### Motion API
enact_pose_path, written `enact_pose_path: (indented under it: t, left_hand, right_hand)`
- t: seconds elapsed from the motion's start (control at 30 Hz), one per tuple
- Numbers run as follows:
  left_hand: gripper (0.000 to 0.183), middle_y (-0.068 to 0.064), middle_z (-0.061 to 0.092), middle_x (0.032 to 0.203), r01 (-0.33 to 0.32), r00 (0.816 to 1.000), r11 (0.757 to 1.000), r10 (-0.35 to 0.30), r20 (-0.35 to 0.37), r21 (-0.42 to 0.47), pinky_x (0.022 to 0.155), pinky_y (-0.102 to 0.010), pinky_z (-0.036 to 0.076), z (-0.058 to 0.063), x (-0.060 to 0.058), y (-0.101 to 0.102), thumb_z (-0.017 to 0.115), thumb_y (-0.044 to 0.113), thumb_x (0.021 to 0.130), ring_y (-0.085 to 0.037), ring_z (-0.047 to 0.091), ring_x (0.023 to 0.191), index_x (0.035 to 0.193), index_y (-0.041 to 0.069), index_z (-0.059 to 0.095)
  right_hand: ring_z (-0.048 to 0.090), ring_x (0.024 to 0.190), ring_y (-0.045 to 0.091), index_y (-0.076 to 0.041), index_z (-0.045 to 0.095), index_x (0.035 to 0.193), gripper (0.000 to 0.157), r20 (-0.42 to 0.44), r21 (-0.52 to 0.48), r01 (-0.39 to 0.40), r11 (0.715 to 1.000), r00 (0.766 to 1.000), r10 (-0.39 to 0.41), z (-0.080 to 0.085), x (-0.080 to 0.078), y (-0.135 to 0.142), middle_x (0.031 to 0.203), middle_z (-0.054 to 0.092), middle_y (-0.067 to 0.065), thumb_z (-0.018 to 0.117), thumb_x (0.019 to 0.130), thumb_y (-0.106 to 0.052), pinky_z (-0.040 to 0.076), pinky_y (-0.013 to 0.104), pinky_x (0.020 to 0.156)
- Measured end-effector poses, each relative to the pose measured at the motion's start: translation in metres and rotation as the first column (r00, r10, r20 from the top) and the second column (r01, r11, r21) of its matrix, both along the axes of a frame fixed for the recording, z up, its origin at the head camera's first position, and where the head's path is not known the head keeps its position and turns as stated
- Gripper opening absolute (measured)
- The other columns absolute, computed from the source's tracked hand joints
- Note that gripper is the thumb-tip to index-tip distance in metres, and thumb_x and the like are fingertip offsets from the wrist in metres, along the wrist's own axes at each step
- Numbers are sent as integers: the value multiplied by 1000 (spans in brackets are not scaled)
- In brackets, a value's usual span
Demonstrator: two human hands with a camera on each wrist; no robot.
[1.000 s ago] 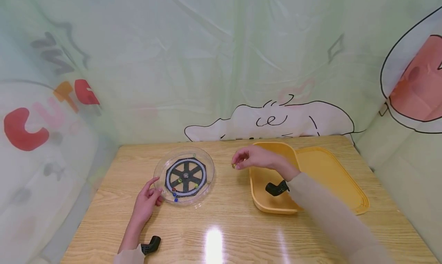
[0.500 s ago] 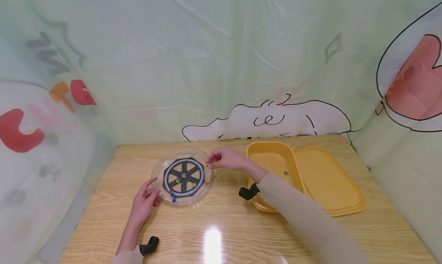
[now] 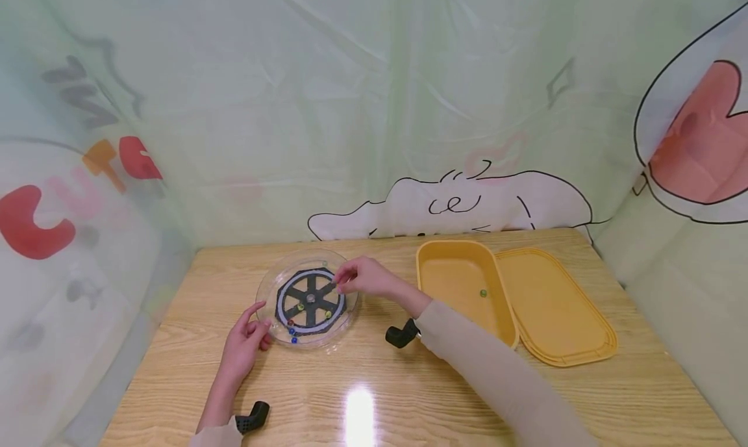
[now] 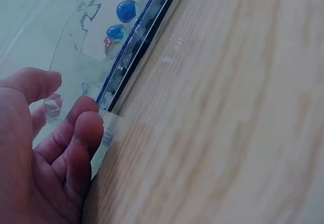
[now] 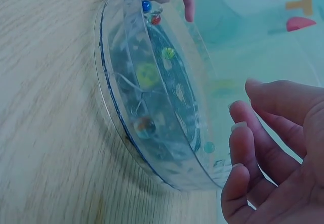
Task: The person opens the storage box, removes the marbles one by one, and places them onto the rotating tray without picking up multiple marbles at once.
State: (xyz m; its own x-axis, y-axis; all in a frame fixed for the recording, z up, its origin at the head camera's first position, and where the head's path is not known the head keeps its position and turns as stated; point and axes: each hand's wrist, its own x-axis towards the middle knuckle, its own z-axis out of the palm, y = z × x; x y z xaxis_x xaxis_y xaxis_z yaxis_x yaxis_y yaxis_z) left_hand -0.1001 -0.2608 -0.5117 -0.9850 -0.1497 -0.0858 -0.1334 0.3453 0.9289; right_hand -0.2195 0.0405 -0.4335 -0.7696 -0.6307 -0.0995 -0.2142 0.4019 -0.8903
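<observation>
A round clear plastic dish (image 3: pixel 274 275) stands on the table, with a black-and-white spoked wheel pattern showing through it. Blue marbles (image 3: pixel 294 340), a red marble (image 3: pixel 291 322) and yellow-green marbles (image 3: pixel 328 314) lie in it. At its near left edge my left hand (image 3: pixel 242 346) holds the rim between thumb and fingers; the left wrist view shows part of the clear wall (image 4: pixel 53 107) among the fingertips. My right hand (image 3: pixel 368 278) hovers over the dish's right side. In the right wrist view its fingers (image 5: pixel 243 143) are loosely bent, with no marble visible between them.
A deep yellow-orange box (image 3: pixel 421 284) stands right of the dish, with one greenish marble (image 3: pixel 483 293) inside. Its flat lid (image 3: pixel 561 310) lies against its right side. A printed curtain (image 3: pixel 374 109) hangs behind the wooden table (image 3: pixel 315 401).
My right hand has moved left from above the box to over the dish. The yellowish marble it pinched earlier no longer shows in its fingers. The left hand stays at the rim.
</observation>
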Motion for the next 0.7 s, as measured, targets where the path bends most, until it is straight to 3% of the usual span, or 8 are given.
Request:
enact_pose_path:
  t: [0.13, 0.2, 0.4, 0.53, 0.7]
  left_hand:
    - [46, -15, 62, 77, 17, 1000, 1000, -17, 12, -1, 62, -27, 49, 20, 5, 8, 56, 15, 103, -20, 58, 63, 147, 7, 44]
    - [46, -15, 62, 78, 15, 999, 1000, -15, 28, -3, 62, -27, 49, 22, 6, 8, 56, 14, 103, -20, 58, 63, 147, 7, 43]
    - [45, -13, 63, 77, 1, 1000, 1000, -1, -2, -3, 61, -26, 49, 0, 0, 0, 59, 20, 102, -19, 58, 62, 145, 14, 47]
    - [44, -12, 63, 76, -3, 1000, 1000, 3, -25, -4, 61, -27, 50, -2, 0, -1, 59, 20, 102, -20, 59, 62, 144, 15, 48]
    - [45, -11, 62, 76, -2, 1000, 1000, 2, 9, 5, 61, -26, 50, 3, 1, 1, 59, 19, 102, -18, 58, 62, 145, 15, 47]
  right_hand:
    - [62, 84, 15, 2, 71, 108, 20, -13, 1, 25, 1000, 1000, -25, -1, -1, 3, 89, 69, 0, 73, 90, -6, 49, 26, 75]
    - [62, 85, 15, 1, 72, 108, 20, -23, 12, 55, 998, 998, -55, -1, -1, 7, 90, 69, 0, 74, 89, -8, 50, 27, 76]
    - [59, 87, 17, -4, 72, 107, 19, -60, 37, 134, 990, 989, -132, 3, -3, 28, 94, 68, -1, 74, 90, -11, 49, 29, 75]
    - [58, 85, 18, -5, 72, 105, 15, -82, 16, 179, 984, 981, -177, 12, -3, 51, 94, 68, 1, 73, 91, -10, 48, 30, 73]
    - [58, 89, 22, -2, 71, 106, 15, -89, -29, 234, 972, 968, -235, 18, -3, 87, 97, 68, 6, 71, 92, -9, 49, 30, 76]
